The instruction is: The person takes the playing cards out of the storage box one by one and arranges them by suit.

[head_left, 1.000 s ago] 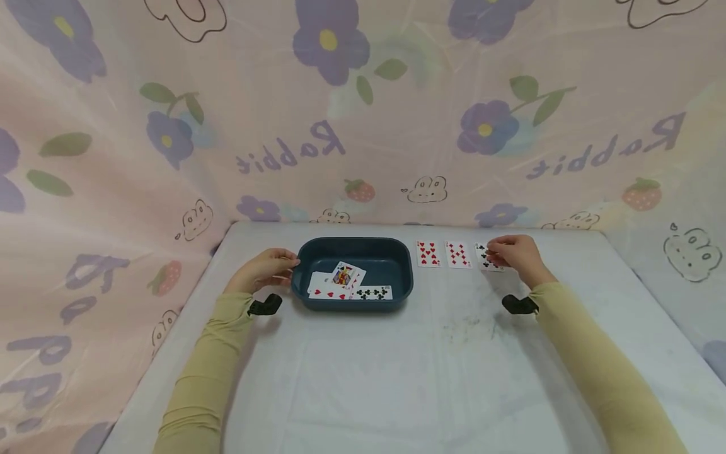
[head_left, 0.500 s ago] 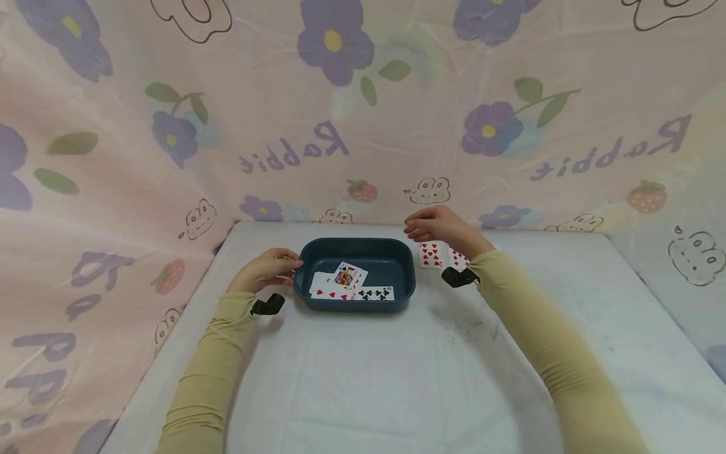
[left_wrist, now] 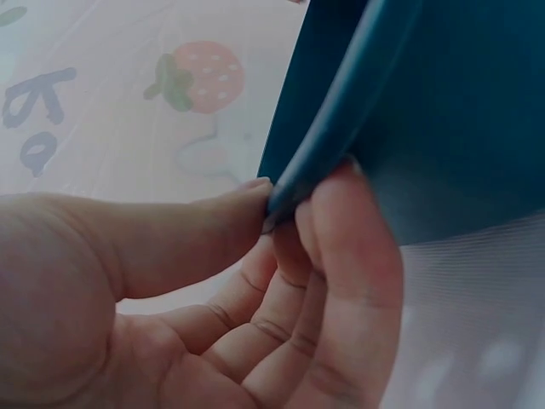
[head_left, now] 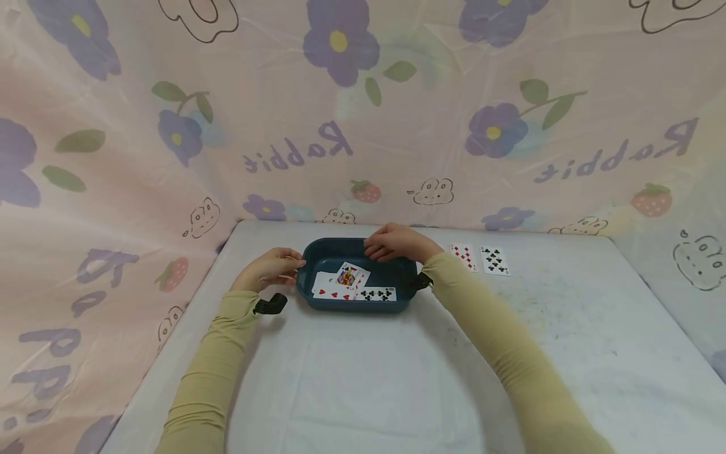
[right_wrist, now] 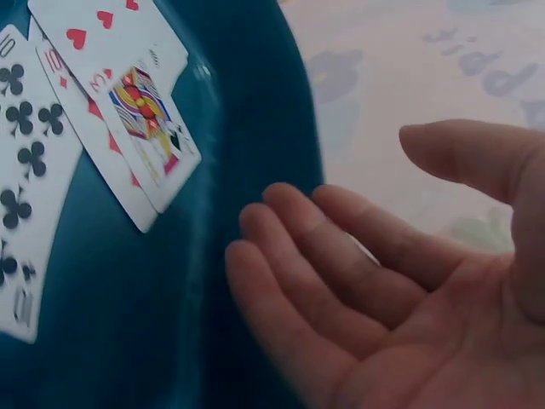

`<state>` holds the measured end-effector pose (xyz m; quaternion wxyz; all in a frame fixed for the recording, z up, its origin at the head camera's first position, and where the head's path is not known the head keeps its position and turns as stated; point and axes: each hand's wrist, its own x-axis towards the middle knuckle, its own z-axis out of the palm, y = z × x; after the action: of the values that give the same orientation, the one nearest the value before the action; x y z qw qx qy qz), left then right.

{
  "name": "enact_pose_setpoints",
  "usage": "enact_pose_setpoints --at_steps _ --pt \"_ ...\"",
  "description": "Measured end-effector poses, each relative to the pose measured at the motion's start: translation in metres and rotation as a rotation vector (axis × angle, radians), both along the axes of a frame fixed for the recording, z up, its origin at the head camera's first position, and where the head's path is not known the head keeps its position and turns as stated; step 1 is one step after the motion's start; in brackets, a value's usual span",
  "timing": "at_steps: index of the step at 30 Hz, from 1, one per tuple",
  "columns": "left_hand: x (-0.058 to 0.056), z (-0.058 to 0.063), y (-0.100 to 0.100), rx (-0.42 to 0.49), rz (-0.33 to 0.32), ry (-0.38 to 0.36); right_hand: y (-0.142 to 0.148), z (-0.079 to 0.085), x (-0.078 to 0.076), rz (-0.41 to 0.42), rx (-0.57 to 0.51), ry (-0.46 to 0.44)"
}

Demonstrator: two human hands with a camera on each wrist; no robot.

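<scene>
My left hand (head_left: 269, 268) pinches the left rim of a dark teal tray (head_left: 351, 306) between thumb and fingers, as the left wrist view shows close up. Over the tray's far right part is my right hand (head_left: 397, 243). Its fingers (right_wrist: 289, 247) are loosely extended, thumb apart, with nothing between them, and they overlap the tray wall in the right wrist view. Inside the tray lie several playing cards: a ten of clubs (right_wrist: 30, 170), a hearts card (right_wrist: 98, 34), a diamonds card (right_wrist: 106, 158) and a face card (right_wrist: 157, 128) on top.
Right of the tray, a diamonds card (head_left: 463, 257) and a clubs card (head_left: 495, 260) lie face up on the white table (head_left: 351, 378). A patterned cloth (head_left: 431, 126) hangs behind the table's far edge. The right wrist and sleeve cover the spot just right of the tray.
My right hand has left the clubs card on the table and moved left over the tray. It now covers where the nearest hearts card lay. The left hand keeps its grip on the rim.
</scene>
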<state>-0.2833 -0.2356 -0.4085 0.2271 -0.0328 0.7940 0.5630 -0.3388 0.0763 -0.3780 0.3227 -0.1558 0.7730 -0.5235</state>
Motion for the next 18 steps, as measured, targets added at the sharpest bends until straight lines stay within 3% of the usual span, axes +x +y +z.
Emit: enact_pose_setpoints --at_steps 10,18 --pt "0.000 0.000 0.000 0.012 -0.013 0.004 -0.024 -0.017 0.001 -0.014 0.189 -0.020" --pt "0.000 -0.003 -0.001 0.023 -0.011 0.007 -0.031 -0.026 0.003 -0.009 0.191 -0.042"
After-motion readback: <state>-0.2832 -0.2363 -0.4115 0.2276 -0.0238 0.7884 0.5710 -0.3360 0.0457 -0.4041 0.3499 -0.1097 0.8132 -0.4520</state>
